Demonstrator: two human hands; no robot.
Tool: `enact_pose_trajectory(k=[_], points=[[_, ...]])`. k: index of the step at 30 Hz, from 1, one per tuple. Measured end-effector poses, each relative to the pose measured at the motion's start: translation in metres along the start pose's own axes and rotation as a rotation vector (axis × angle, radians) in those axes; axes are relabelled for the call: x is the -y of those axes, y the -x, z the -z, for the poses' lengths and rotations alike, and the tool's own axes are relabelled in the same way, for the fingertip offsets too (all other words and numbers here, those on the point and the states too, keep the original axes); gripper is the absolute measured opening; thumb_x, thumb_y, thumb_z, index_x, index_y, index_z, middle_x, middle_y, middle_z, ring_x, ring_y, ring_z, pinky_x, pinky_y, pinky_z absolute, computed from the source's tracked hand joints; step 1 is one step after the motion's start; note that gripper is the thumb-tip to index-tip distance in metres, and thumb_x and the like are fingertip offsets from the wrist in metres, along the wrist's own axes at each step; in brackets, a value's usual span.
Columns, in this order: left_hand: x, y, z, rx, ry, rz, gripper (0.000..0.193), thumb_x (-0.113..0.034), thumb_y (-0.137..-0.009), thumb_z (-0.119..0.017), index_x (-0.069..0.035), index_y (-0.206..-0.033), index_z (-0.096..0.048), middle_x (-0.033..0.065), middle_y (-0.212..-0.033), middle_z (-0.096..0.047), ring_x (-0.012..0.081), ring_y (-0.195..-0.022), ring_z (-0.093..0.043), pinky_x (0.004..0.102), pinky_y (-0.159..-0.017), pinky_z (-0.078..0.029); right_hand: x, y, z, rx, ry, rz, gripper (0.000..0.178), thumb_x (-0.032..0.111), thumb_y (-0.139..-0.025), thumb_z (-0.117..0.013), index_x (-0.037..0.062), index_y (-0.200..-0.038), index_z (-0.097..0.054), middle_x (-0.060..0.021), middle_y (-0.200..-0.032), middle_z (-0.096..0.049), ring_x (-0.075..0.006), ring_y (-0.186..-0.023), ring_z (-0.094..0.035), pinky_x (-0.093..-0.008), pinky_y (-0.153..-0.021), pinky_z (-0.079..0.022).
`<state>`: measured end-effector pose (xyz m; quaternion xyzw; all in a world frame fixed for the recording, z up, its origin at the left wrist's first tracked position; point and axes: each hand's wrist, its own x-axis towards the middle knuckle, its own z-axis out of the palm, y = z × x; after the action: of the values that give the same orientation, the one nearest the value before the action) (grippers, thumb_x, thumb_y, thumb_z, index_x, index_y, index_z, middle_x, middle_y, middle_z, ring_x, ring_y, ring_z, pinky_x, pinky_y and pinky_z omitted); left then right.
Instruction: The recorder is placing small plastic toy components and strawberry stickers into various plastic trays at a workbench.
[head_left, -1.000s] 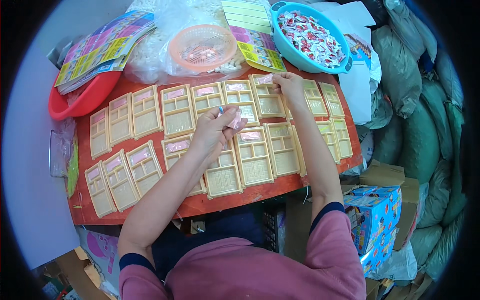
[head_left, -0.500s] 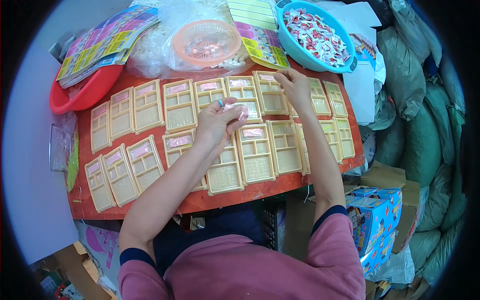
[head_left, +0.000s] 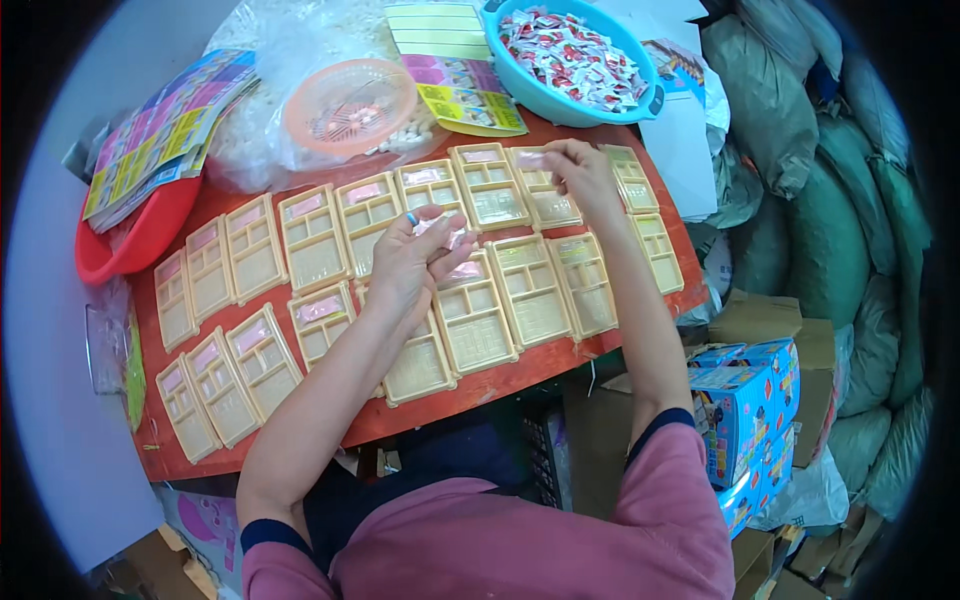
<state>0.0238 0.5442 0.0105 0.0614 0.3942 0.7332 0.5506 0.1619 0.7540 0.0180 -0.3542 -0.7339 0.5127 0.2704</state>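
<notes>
Left hand [head_left: 418,262] fingers pinched on small pink packets [head_left: 452,240] over tray [head_left: 470,320]. Right hand [head_left: 585,172] at 1 o'clock, fingertips closed on packet, pressing into tray [head_left: 545,190] top slot. Best seat flat, one per slot.

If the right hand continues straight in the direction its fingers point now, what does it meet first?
The right hand points up and to the left, over a cream compartment tray. Going straight on, it would probably meet the yellow and pink printed cards first; height above the table is unclear.

Pink top – dark navy cuffs, bare forearms.
</notes>
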Motion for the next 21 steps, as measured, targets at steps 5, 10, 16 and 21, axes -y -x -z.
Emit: enact_pose_trajectory(k=[5,10,16,21], points=[[0.007,-0.003,0.0,0.053,0.003,0.039,0.018,-0.007,-0.091,-0.051,0.002,-0.106,-0.048,0.0134,-0.1,-0.059,0.0243,-0.09,-0.063,0.0314,-0.079,-0.057,-0.035,-0.052,0.026,-0.14,0.371,0.027,0.017,0.012,-0.08,-0.061,0.0011,-0.093,-0.065,0.0001,-0.065,-0.059,-0.0068,-0.057,-0.054,-0.0218,-0.051,-0.043],[0.002,-0.002,-0.002,0.093,0.041,0.057,0.023,-0.01,-0.093,-0.047,0.003,-0.113,-0.047,0.0134,-0.107,-0.056,0.0249,-0.098,-0.06,0.0367,-0.09,-0.05,-0.03,-0.055,0.012,-0.155,0.66,-0.023,0.024,0.015,-0.076,-0.067,0.0009,-0.094,-0.065,-0.0055,-0.07,-0.064,-0.0134,-0.066,-0.061,-0.0263,-0.061,-0.047],[0.017,-0.012,-0.004,0.129,0.054,-0.008,0.029,-0.012,-0.094,-0.045,-0.004,-0.122,-0.043,0.0101,-0.126,-0.049,0.0212,-0.107,-0.054,0.0366,-0.092,-0.048,-0.02,-0.014,-0.002,-0.196,0.397,0.255,0.025,0.021,-0.077,-0.069,0.0023,-0.094,-0.064,-0.0045,-0.079,-0.065,-0.0112,-0.068,-0.061,-0.0261,-0.06,-0.048],[0.031,-0.015,-0.015,0.188,0.179,-0.089,0.027,-0.009,-0.093,-0.046,-0.004,-0.12,-0.044,0.0098,-0.123,-0.05,0.0175,-0.106,-0.053,0.0319,-0.087,-0.046,0.025,0.063,-0.049,0.287,-0.18,-0.184,0.018,0.021,-0.083,-0.065,0.0051,-0.092,-0.063,0.0003,-0.075,-0.062,-0.0042,-0.061,-0.056,-0.0182,-0.052,-0.044]])
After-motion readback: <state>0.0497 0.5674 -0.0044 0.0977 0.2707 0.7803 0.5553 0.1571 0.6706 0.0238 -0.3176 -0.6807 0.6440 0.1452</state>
